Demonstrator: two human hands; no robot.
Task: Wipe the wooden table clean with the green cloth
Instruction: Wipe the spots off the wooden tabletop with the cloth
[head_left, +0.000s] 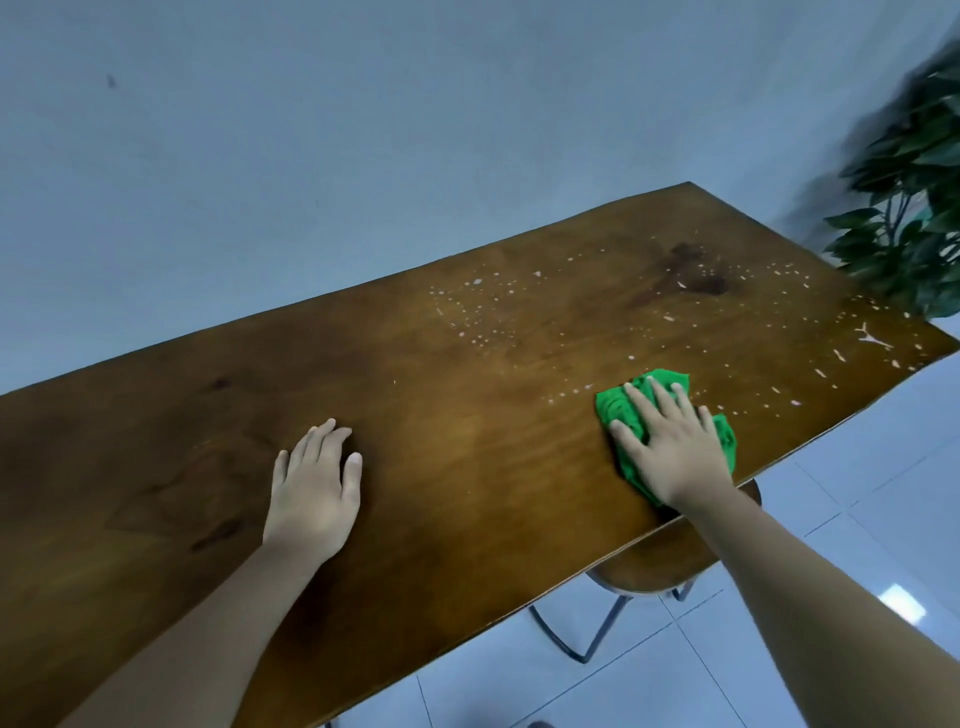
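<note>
Wooden table (467, 415): R hand (675, 447) flat on green cloth (618, 410).

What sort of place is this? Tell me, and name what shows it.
Probably a plain indoor room, maybe a home or small cafe corner. A long wooden table stands against a bare wall, a round stool sits on the white tiled floor, and a leafy plant fills the corner.
</note>
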